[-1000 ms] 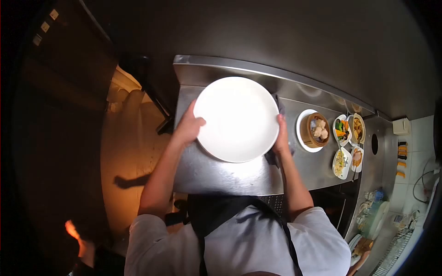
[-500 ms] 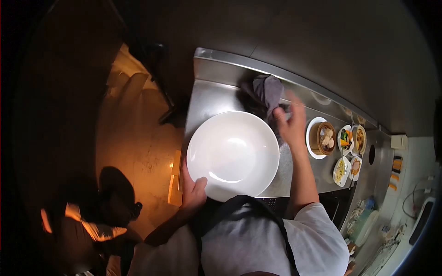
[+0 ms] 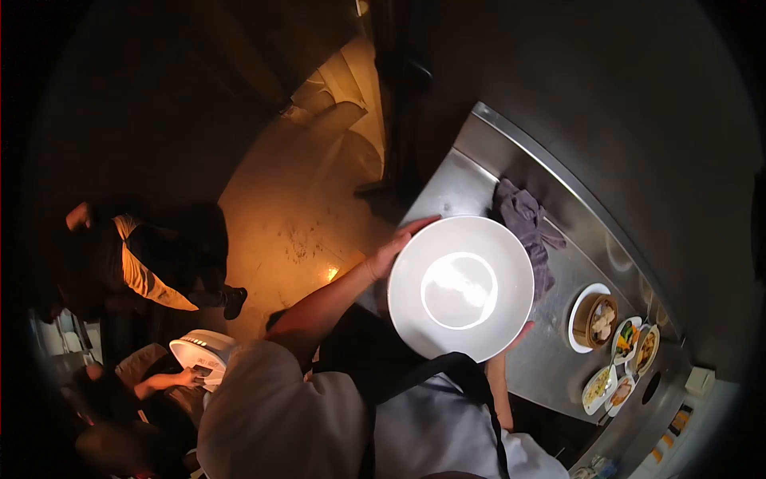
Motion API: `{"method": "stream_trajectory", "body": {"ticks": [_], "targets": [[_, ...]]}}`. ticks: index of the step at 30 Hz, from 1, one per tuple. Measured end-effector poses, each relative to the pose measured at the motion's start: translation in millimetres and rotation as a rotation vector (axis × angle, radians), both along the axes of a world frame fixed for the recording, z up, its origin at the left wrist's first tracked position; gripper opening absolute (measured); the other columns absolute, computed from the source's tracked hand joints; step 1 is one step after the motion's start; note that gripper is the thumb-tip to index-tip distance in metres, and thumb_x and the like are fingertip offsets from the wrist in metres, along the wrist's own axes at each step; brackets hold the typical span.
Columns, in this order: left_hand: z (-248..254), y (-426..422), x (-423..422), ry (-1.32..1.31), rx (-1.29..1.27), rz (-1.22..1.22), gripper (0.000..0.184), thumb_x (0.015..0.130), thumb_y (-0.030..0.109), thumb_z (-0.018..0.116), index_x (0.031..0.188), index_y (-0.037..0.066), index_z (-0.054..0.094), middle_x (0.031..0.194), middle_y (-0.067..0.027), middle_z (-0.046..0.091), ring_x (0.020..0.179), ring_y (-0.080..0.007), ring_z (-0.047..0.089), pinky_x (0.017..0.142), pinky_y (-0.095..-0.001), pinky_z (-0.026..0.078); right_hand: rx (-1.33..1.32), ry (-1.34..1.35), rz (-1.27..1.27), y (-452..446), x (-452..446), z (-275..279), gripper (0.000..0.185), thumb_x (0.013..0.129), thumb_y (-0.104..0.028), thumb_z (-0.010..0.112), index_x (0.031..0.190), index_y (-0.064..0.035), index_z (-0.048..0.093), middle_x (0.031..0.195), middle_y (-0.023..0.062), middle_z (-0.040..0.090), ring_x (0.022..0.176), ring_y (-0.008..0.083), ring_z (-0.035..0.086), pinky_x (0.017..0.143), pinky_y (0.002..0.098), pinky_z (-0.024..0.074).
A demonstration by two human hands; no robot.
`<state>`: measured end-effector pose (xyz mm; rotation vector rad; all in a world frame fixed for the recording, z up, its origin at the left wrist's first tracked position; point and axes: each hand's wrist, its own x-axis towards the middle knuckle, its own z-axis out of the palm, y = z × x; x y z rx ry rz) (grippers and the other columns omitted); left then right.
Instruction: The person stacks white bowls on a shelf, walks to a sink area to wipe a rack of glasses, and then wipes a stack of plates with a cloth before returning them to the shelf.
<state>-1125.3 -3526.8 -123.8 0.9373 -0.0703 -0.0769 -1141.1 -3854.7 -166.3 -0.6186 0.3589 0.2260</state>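
Note:
A large round white bowl [image 3: 461, 289] is held close in front of my body, its inside facing up with a bright reflection in it. My left hand [image 3: 396, 246] grips its upper left rim, fingers along the edge. On the lower right side, my right hand [image 3: 515, 345] supports the bowl; most of its fingers are hidden beneath it. A crumpled purple-grey cloth [image 3: 523, 219] lies on the steel counter [image 3: 456, 188], just beyond the bowl's upper right rim.
Right of the bowl, a bamboo steamer [image 3: 589, 319] with dumplings rests on a white plate [image 3: 578, 335]. Several small dishes [image 3: 628, 340] of food stand beyond it. At the left are a person in dark clothing [image 3: 159, 263] and another person's hand [image 3: 190, 377] on a white container [image 3: 209, 351].
The view has turned towards the left. My right hand has left the cloth and returned to the bowl, which is now lifted off the counter's front edge. The cloth lies spread on the counter.

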Motion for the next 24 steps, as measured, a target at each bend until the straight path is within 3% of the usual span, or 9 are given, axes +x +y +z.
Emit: {"method": "stream_trajectory", "body": {"ticks": [1, 2, 5, 10, 16, 20, 24], "targets": [[-3, -1, 3, -0.006, -0.042, -0.011, 0.082, 0.094, 0.057, 0.049, 0.151, 0.001, 0.032, 0.15, -0.0157, 0.042, 0.14, -0.0247, 0.039, 0.116, -0.0381, 0.028, -0.215, 0.189, -0.156, 16, 3, 17, 0.089, 0.095, -0.073, 0.03, 0.15, -0.0033, 0.033, 0.152, 0.0132, 0.039, 0.136, 0.0315, 0.04, 0.114, 0.0439, 0.0325], [-6, 3, 5, -0.029, -0.032, -0.028, 0.083, 0.093, 0.057, 0.051, 0.151, 0.001, 0.032, 0.151, -0.0155, 0.042, 0.14, -0.0247, 0.039, 0.116, -0.0378, 0.029, 0.519, -0.333, 0.207, -12, 1, -24, 0.086, 0.096, -0.071, 0.031, 0.15, -0.0035, 0.034, 0.152, 0.0132, 0.039, 0.136, 0.0321, 0.04, 0.114, 0.046, 0.0327], [5, 19, -4, 0.028, -0.116, -0.057, 0.089, 0.088, 0.055, 0.062, 0.152, 0.001, 0.031, 0.151, -0.0148, 0.041, 0.14, -0.0253, 0.039, 0.116, -0.0387, 0.029, 0.294, -0.492, 0.235, -8, -1, -11, 0.086, 0.096, -0.07, 0.033, 0.15, -0.0033, 0.035, 0.152, 0.0139, 0.04, 0.135, 0.0313, 0.042, 0.113, 0.0451, 0.0338], [39, 103, -23, -0.041, -0.178, -0.06, 0.098, 0.084, 0.053, 0.065, 0.156, 0.004, 0.021, 0.155, -0.0155, 0.034, 0.142, -0.0268, 0.035, 0.117, -0.042, 0.027, 0.058, -0.546, 0.169, 72, -5, 33, 0.084, 0.095, -0.069, 0.036, 0.147, -0.0028, 0.037, 0.148, 0.0141, 0.043, 0.132, 0.0307, 0.044, 0.11, 0.0445, 0.0359], [58, 297, -32, -0.036, -0.146, -0.03, 0.102, 0.078, 0.044, 0.068, 0.156, 0.003, 0.017, 0.156, -0.0174, 0.032, 0.143, -0.0282, 0.032, 0.117, -0.0424, 0.026, -0.078, -0.517, 0.151, 267, 12, 44, 0.08, 0.095, -0.066, 0.038, 0.143, -0.0024, 0.04, 0.144, 0.0141, 0.046, 0.128, 0.0303, 0.047, 0.107, 0.044, 0.0384], [65, 420, -45, -0.05, -0.174, 0.138, 0.101, 0.073, 0.034, 0.067, 0.154, -0.003, 0.019, 0.156, -0.0202, 0.032, 0.143, -0.0295, 0.033, 0.117, -0.0411, 0.025, -0.104, -0.501, 0.235, 407, 56, 60, 0.078, 0.094, -0.065, 0.04, 0.141, -0.0022, 0.042, 0.14, 0.0141, 0.048, 0.125, 0.03, 0.049, 0.105, 0.0437, 0.04], [82, 499, -64, -0.065, -0.106, 0.385, 0.094, 0.074, 0.03, 0.066, 0.154, 0.0, 0.025, 0.152, -0.018, 0.038, 0.14, -0.0273, 0.037, 0.115, -0.0392, 0.028, -0.141, -0.479, 0.399, 504, 108, 87, 0.076, 0.094, -0.063, 0.042, 0.139, -0.0019, 0.044, 0.137, 0.0142, 0.05, 0.122, 0.0297, 0.051, 0.103, 0.0434, 0.0417]]}}
